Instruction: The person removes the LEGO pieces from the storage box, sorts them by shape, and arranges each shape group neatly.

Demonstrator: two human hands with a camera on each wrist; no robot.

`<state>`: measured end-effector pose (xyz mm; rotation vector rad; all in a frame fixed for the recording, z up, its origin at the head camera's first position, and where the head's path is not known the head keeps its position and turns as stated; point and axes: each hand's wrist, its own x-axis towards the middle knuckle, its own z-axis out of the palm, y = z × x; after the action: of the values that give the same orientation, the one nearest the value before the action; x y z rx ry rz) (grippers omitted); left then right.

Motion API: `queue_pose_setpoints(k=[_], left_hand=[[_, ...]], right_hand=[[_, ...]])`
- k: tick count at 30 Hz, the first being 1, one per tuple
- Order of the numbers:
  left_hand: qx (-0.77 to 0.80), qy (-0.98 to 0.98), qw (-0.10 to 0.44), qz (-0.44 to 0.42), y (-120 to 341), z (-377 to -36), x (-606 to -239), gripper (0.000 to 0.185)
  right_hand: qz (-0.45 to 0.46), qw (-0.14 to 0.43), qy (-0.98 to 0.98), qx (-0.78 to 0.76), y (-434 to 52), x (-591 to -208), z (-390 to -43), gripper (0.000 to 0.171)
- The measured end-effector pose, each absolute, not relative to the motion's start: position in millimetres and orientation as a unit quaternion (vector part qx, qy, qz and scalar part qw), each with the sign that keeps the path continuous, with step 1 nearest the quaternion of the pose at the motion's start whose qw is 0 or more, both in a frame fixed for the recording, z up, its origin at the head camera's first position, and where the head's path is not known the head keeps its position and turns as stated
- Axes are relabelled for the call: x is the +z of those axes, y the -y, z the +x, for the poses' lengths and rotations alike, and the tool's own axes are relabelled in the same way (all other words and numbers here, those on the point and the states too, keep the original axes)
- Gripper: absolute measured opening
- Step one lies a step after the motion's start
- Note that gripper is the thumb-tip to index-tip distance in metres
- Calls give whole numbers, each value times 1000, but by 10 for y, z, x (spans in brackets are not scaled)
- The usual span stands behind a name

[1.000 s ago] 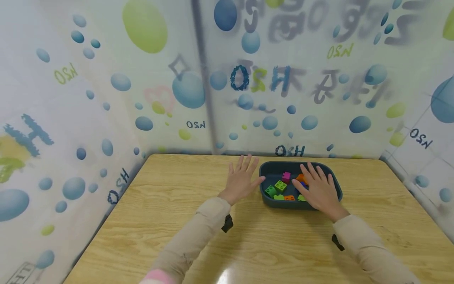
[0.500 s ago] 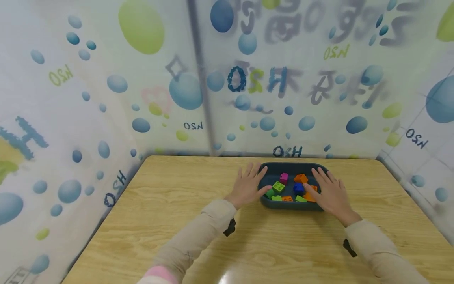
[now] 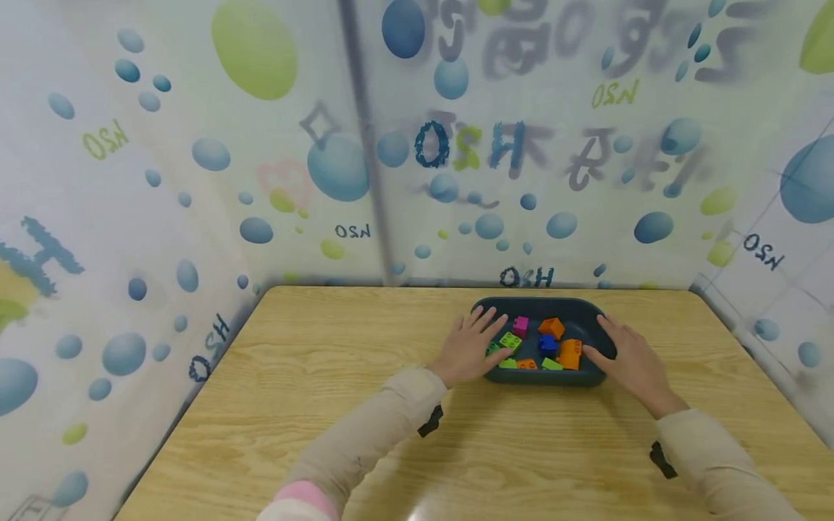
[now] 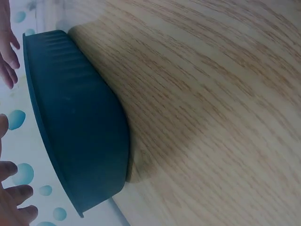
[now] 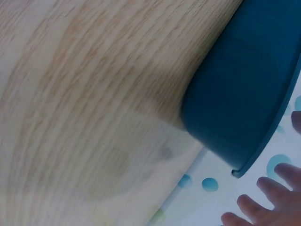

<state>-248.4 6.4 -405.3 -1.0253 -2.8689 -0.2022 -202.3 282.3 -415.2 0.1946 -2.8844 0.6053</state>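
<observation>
Nearest to me, two beige sleeves reach forward over the wooden table [image 3: 365, 405]. My left hand [image 3: 470, 346] lies at the left end of a dark teal tray [image 3: 589, 307]; its fingers are spread and fairly straight, draped over the rim, gripping nothing. My right hand [image 3: 633, 362] lies at the tray's right end, fingers likewise loose and extended along the rim, holding nothing. The tray sits on the table toward its far edge, right of centre, between the two hands.

Inside the tray lie loose toy bricks: a lime green brick [image 3: 510, 340] just beside the left fingertips, a pink brick [image 3: 520, 325] behind it, a blue brick [image 3: 547, 344] in the middle, and orange bricks [image 3: 570, 354] close to the right hand.

From the left wrist view, the tray's outer wall [image 4: 80, 122] is smooth and sloped, resting flat on the table.

To handle this well, I judge both hands should close evenly on opposite ends, thumbs and fingers seated under the lip, and keep the tray level so the bricks do not slide or spill.

Beyond the table hangs a curtain [image 3: 260, 145] printed with blue and green bubbles.
</observation>
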Motion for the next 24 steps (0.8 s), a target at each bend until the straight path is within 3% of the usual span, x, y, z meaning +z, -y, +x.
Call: queue_pose_setpoints(k=[8,24], left_hand=[[-68,936,43,-342,-195,-2515,-4066,60],[-117,924,2,-365,-477,-2566,-4031,57]], right_hand=[[46,74,967,240,-2949,-4217,-2016,61],[28,139,941,308,-3030,-4314,-2045,39]])
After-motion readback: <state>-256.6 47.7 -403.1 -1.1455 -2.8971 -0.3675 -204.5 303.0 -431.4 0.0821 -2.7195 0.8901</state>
